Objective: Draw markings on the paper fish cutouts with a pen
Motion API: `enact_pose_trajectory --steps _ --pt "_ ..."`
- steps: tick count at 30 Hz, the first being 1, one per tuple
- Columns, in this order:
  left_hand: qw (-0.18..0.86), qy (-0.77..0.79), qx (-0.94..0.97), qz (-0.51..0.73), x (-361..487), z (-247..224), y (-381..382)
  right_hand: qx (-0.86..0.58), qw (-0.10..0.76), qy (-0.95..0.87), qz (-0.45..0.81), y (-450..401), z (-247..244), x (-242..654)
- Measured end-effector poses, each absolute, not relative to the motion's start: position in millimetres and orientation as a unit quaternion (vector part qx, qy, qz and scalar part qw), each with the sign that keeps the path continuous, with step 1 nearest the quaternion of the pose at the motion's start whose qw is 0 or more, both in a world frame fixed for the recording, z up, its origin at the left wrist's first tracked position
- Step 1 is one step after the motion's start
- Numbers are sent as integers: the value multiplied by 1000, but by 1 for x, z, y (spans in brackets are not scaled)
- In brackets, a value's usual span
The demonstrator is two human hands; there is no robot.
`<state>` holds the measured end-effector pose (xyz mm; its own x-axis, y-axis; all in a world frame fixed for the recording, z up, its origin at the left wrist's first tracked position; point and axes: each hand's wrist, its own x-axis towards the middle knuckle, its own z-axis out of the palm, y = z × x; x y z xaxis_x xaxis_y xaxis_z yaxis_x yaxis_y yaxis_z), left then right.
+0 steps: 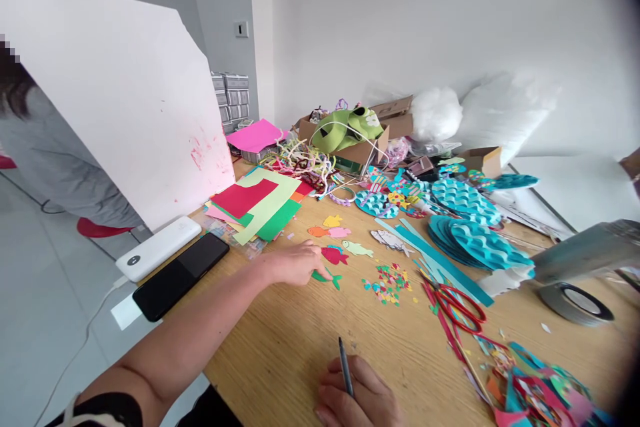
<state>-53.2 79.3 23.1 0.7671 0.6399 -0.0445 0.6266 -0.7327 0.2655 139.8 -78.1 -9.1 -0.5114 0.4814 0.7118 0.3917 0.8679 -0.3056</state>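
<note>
My left hand (298, 263) reaches to the small paper fish on the wooden table. Its fingers are bent together, with one fingertip pressing on a green paper fish (334, 281). A red paper fish (335, 255) lies right beside those fingers. Closed around a dark pen (345, 370), my right hand (357, 397) rests near the table's front edge, the pen's tip pointing up and away. Around the left hand lie a pale green fish (358, 249), a pink fish (339, 232), an orange fish (317, 231) and a yellow fish (332, 221). A drawn white fish (390, 240) sits farther right.
Paper confetti (387, 283) and red scissors (457, 307) lie to the right, by blue wavy discs (485, 243), grey tape (575, 303) and paper scraps (545, 387). Coloured sheets (273, 217), a phone (181, 275) and a power bank (159, 248) are left. A person sits behind a white board (125, 93).
</note>
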Motion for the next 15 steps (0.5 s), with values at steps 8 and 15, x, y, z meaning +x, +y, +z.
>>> enact_pose_trajectory --steps 8,15 --pt "84 385 917 51 -44 18 76 -249 426 -868 52 -78 -12 141" --pt "84 374 922 61 -48 18 74 -252 427 -866 65 -79 -14 140"
